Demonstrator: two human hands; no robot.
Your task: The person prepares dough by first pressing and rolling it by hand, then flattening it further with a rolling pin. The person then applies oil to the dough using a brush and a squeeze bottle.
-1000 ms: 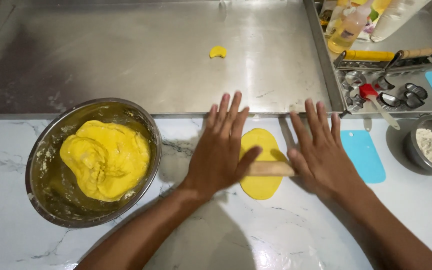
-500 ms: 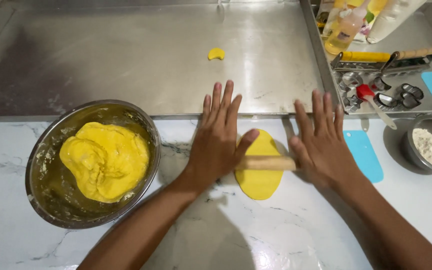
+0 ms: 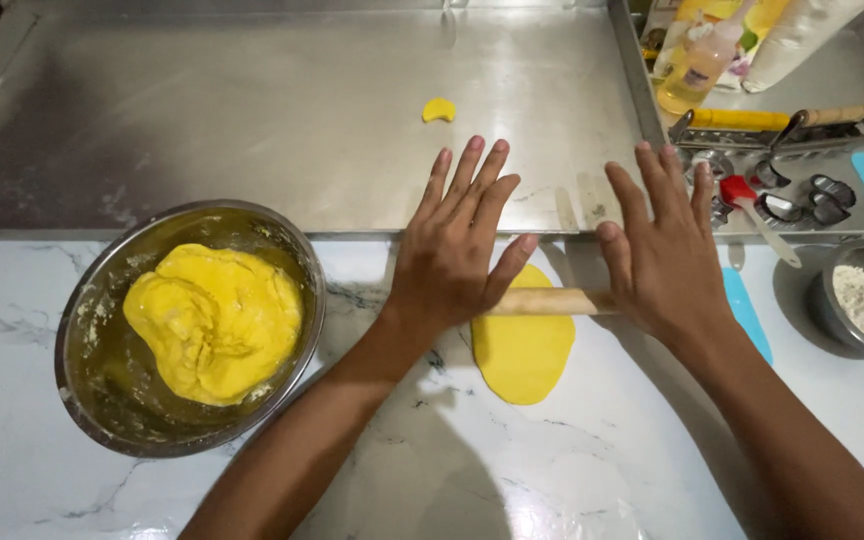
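White marbled desk [image 3: 572, 480] is seen from the head view, backed by a steel tray [image 3: 252, 120]. A wooden rolling pin [image 3: 550, 301] is pressed across a flat yellow dough sheet [image 3: 524, 352] by the left hand [image 3: 450, 262] and right hand [image 3: 664, 262], fingers spread flat, grasping nothing. Rolling seems underway; even pressure is called for. A bowl of dough [image 3: 214, 322] stands left.

clear bottle [image 3: 697, 65] with yellow liquid, top right.

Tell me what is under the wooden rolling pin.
Under the rolling pin lies a flat oval of yellow dough on the marble counter. The left hand and right hand press flat on the pin's ends, which are hidden, as is the dough's far edge.
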